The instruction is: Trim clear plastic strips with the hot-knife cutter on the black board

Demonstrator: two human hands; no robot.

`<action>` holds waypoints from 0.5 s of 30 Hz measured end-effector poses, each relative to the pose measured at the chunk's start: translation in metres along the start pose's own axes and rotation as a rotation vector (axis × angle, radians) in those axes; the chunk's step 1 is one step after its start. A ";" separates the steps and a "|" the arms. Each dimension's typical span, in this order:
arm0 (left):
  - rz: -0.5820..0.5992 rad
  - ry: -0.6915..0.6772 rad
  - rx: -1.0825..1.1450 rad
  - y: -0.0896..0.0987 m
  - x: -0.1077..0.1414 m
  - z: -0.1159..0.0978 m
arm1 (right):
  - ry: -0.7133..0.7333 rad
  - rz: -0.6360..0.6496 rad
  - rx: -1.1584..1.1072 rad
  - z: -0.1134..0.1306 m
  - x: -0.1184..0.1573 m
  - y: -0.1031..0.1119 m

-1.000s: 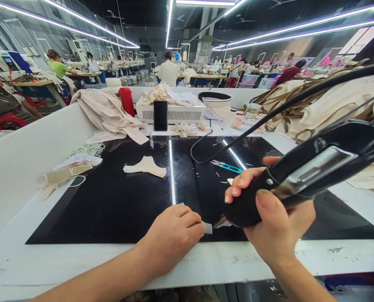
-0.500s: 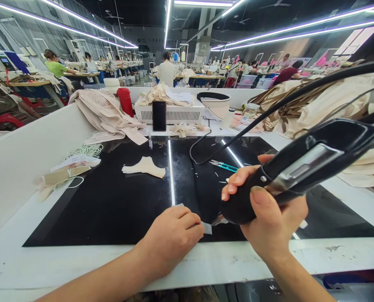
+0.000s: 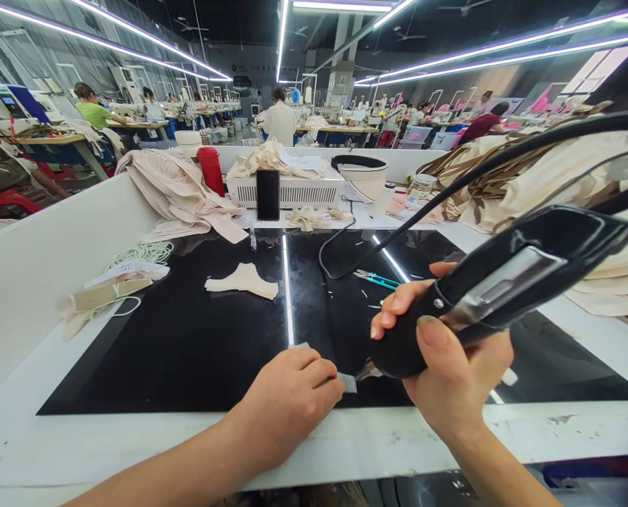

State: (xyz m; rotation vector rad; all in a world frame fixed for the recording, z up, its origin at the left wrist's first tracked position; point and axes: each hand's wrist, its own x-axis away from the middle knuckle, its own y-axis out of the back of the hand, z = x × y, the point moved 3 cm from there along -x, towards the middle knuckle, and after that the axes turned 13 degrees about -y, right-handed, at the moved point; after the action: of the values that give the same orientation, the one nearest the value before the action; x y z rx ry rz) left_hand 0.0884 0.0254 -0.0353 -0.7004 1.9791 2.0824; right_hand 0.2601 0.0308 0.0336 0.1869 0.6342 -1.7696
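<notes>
One pale grey piece point(image 3: 348, 383) lies on the black mat point(image 3: 177, 345) under the left hand point(image 3: 296, 401), whose fingers are together, whether pinching I cannot tell; the right hand point(image 3: 456, 373) wraps round a black corded tool point(image 3: 504, 278), metal tip point(image 3: 368, 370) at the piece's exposed end.

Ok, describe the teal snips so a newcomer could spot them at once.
Find the big black sheet on the white table. Right of its centre, just beyond the right hand, lies a slim pair of snips, pointed blades toward the left. Their teal handle sets them apart from the black cord nearby and the cream fabric piece farther left.
</notes>
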 end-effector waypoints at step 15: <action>-0.112 -0.031 -0.040 0.002 -0.006 -0.007 | -0.024 0.002 0.005 -0.002 0.001 0.001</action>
State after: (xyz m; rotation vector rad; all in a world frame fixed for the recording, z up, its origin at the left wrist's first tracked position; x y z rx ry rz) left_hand 0.0943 0.0193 -0.0308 -0.7640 1.8423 2.0599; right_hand 0.2599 0.0306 0.0312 0.1698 0.6126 -1.7690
